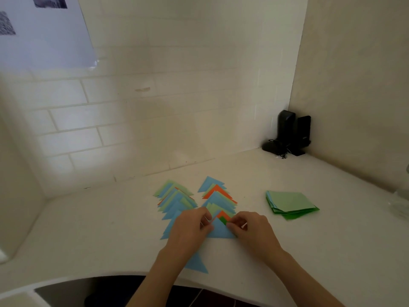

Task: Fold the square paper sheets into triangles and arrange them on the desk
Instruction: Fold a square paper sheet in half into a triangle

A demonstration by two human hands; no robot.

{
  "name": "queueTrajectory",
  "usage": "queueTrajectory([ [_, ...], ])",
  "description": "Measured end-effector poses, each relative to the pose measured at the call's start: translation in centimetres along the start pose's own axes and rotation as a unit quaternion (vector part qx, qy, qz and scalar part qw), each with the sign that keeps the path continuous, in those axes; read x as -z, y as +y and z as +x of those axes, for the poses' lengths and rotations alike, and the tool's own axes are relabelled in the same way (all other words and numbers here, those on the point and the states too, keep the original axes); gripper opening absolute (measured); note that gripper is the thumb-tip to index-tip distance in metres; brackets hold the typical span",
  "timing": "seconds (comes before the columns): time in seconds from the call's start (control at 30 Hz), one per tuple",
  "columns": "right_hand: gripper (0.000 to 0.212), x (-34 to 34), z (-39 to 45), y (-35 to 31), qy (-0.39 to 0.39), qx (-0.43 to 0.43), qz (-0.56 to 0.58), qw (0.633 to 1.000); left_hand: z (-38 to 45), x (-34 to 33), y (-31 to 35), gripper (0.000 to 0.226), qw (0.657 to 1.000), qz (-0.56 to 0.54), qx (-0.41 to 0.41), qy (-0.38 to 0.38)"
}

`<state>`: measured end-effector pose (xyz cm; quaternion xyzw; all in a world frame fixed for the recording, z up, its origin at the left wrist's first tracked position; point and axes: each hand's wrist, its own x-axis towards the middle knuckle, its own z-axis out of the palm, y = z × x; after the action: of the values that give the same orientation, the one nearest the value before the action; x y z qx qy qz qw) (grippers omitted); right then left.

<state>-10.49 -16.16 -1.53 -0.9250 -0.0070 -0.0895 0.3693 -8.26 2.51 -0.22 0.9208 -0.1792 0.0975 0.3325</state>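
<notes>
White desk (309, 240): two overlapping rows of folded triangles (177, 201) laid near the wall. Green sheet stack (291, 203): placed well right. Blue triangle (219, 230): pinched at the right row's near end by left hand (190, 227) and right hand (252, 229).

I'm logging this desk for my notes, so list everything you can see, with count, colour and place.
left row of folded triangles: many overlapping, blue and light green with an orange edge, mid desk
right row of folded triangles: many overlapping, blue, light green, orange, one dark green, beside the left row
blue triangle: one, front of the right row, between both hands
loose blue triangle: one, near the desk's front edge, partly under the left forearm
unfolded sheet stack: one stack, green with blue edges, right of the rows
black devices: seemingly two, back right corner
desk: one, white
left hand: pinches the blue triangle's left side
right hand: pinches its right side
</notes>
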Motion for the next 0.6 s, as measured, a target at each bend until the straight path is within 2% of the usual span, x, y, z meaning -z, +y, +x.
queueTrajectory([
  [0.07,0.003,-0.1,0.0,0.1,0.003,0.004,0.003,1.0,0.1,-0.3,-0.2,0.014,1.0,0.004,0.001,0.0],
  [0.2,0.014,-0.5,0.2,0.5,0.039,-0.001,0.019,0.999,-0.3,-0.7,-0.1,0.015,1.0,0.007,0.001,0.013],
  [0.43,0.005,-1.3,0.5,0.1,0.063,0.022,0.035,0.997,-0.3,-0.6,0.4,0.016,1.0,0.016,0.016,0.003],
  [0.6,0.008,0.1,-0.1,0.9,0.093,0.026,0.046,0.994,-0.3,-0.5,0.7,0.021,0.999,0.023,0.008,0.033],
])
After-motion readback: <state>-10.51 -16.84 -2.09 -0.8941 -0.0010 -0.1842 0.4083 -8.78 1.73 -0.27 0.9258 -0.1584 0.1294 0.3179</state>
